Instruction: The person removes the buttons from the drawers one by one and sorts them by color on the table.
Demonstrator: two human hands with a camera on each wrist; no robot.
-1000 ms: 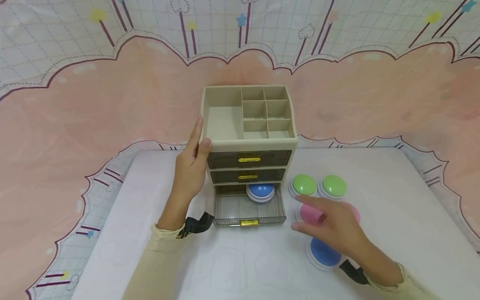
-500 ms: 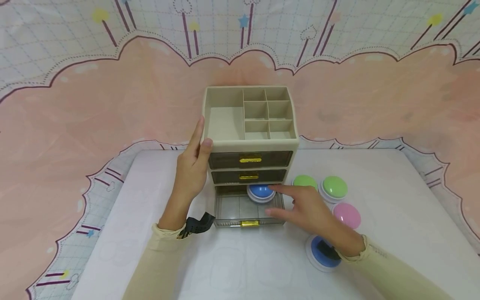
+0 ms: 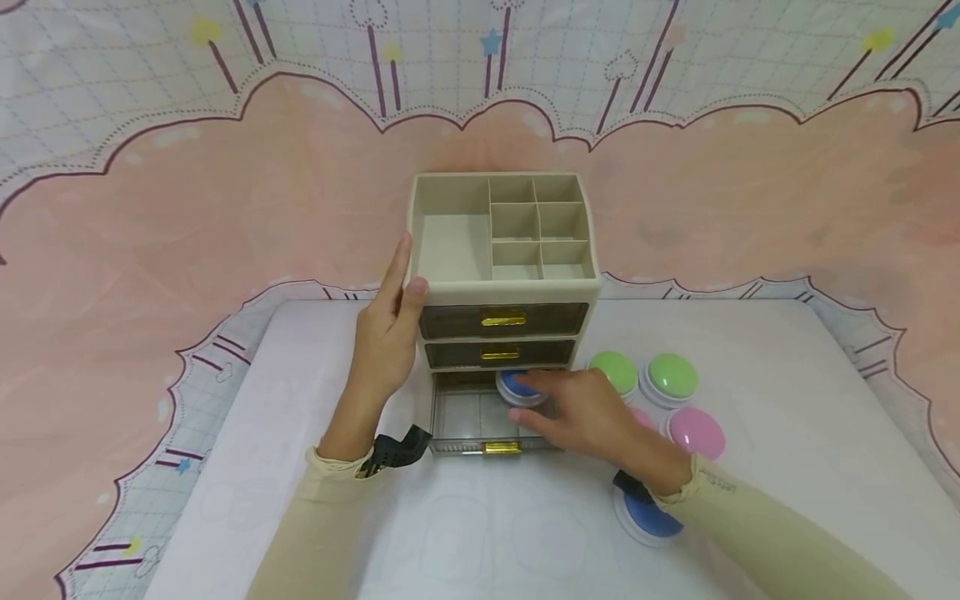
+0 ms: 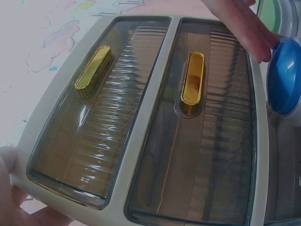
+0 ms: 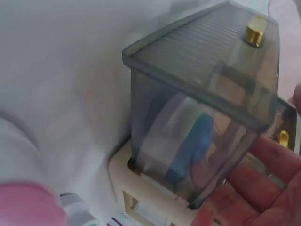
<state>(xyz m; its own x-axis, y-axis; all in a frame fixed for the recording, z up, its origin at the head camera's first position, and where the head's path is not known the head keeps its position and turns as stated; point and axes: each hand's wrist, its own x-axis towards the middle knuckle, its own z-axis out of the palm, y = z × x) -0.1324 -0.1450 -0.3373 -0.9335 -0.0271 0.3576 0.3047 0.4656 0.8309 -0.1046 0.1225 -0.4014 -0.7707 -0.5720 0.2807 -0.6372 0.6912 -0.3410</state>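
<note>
A cream drawer organizer point(image 3: 504, 287) stands at the table's back, its bottom clear drawer point(image 3: 459, 414) pulled out. Inside that drawer, near the back right, lies a round push button point(image 3: 519, 395) with a blue dome and white base. My right hand point(image 3: 592, 412) reaches over the drawer's right side. Its index fingertip overlaps the blue dome and the thumb sits lower, in front of the white base. In the left wrist view the fingertips are right at the dome's point(image 4: 284, 77) edge. My left hand point(image 3: 382, 346) rests on the organizer's left side, fingers straight, thumb at the front corner.
Right of the organizer stand two green domed buttons point(image 3: 671, 377), a pink one point(image 3: 697, 432) and another pink one point(image 3: 642, 417) mostly behind my right hand. A blue button point(image 3: 654, 523) lies nearer, partly under the right wrist. Two upper drawers point(image 3: 502, 320) are closed.
My right hand has moved left from above the pink and blue buttons on the table to the blue button in the drawer. My left hand keeps its place on the organizer.
</note>
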